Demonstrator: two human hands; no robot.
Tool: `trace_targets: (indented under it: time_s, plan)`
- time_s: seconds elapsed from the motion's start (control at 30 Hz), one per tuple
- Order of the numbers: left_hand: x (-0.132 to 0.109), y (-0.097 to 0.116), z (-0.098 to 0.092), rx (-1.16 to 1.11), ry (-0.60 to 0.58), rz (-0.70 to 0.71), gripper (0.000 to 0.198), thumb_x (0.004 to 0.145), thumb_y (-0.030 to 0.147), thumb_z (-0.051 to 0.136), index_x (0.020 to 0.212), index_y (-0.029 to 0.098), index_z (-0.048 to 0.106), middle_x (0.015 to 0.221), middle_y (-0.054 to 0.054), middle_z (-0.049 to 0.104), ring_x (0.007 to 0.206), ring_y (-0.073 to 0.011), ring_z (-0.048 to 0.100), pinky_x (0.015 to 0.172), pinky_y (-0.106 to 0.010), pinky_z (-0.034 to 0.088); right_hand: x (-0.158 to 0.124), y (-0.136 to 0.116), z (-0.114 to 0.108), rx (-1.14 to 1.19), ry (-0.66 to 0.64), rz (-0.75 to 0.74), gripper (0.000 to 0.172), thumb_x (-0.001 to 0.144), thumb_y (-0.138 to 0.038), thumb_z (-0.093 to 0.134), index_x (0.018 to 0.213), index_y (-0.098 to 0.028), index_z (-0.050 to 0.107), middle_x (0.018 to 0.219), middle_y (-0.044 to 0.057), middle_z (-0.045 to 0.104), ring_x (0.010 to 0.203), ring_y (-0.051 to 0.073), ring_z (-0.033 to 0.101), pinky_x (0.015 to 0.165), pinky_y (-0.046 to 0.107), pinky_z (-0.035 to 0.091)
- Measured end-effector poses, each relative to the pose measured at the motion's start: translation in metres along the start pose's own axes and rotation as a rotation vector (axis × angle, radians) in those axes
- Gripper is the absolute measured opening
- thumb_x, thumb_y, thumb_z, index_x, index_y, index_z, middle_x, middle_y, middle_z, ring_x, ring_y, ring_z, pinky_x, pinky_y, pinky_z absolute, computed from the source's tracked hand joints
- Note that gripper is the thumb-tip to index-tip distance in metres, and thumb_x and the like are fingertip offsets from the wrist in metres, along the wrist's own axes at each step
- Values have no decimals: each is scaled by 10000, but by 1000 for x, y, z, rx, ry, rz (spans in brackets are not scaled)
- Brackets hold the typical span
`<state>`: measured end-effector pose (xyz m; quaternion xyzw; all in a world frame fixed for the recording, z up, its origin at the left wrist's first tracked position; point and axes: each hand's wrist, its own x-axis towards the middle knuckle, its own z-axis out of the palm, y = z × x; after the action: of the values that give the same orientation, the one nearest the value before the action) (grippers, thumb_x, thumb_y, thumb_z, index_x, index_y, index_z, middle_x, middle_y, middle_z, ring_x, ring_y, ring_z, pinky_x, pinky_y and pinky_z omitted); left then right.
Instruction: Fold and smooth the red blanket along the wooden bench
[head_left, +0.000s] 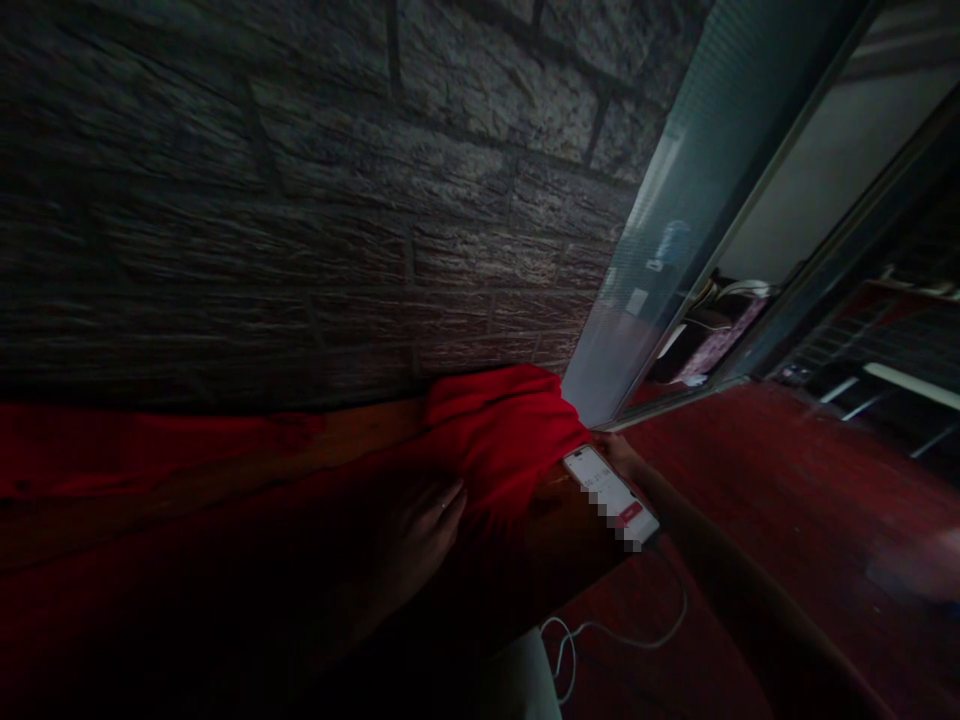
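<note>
A bright red cloth [510, 420], probably a garment, lies in folds on a brown wooden surface [577, 535] against the wall. My left hand [431, 525] rests at its near left side, fingers stretched out and a ring on one of them. At the cloth's far right corner is my right hand [619, 453], just beyond a phone [611, 490] with a lit screen. Its fingers are small, dark and partly hidden, so whether they grip the cloth's edge or the phone does not show. Deep shadow covers the near part of the cloth.
A rough stone-block wall [480, 200] rises behind the surface. More red fabric [150, 450] lies to the left. A white cable [637, 643] runs from the phone over the red floor [787, 500]. A glass door panel [637, 270] and a pale bench [911, 385] stand right.
</note>
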<state>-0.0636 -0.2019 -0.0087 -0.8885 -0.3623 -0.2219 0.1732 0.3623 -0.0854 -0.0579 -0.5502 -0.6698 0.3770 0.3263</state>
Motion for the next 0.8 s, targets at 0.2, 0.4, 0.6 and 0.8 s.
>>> trace_targets:
  time_s: [0.2, 0.4, 0.6, 0.8]
  plan:
    - [10, -1, -2, -67, 51, -66, 302, 949, 129, 444, 1069, 153, 720, 1082, -111, 745, 924, -239, 711, 826, -375, 583, -6, -9, -23, -428, 172, -12, 242, 790, -314, 553, 932, -170, 686, 816, 74, 736, 732, 202, 670, 732, 283, 526]
    - [24, -4, -22, -176, 2, -163, 349, 1015, 308, 396, 1174, 201, 688, 1172, -79, 726, 978, -227, 720, 840, -343, 597, -45, -32, -68, -467, 378, -37, 282, 891, -318, 446, 1060, -154, 600, 910, 154, 717, 788, 243, 680, 760, 334, 523]
    - [15, 10, -25, -274, -22, -60, 354, 1007, 255, 392, 1126, 177, 716, 1171, -93, 724, 993, -232, 720, 886, -366, 596, -85, -6, -61, -435, 371, -31, 282, 868, -367, 475, 1082, -199, 548, 990, 111, 708, 825, 228, 692, 782, 347, 548]
    - [14, 18, -29, -297, -7, -64, 372, 1012, 278, 382, 1180, 169, 696, 1208, -92, 708, 1026, -224, 712, 891, -345, 600, -101, 32, -25, -412, 175, 98, 360, 781, -293, 550, 1115, -186, 633, 980, 94, 749, 854, 233, 710, 755, 310, 552]
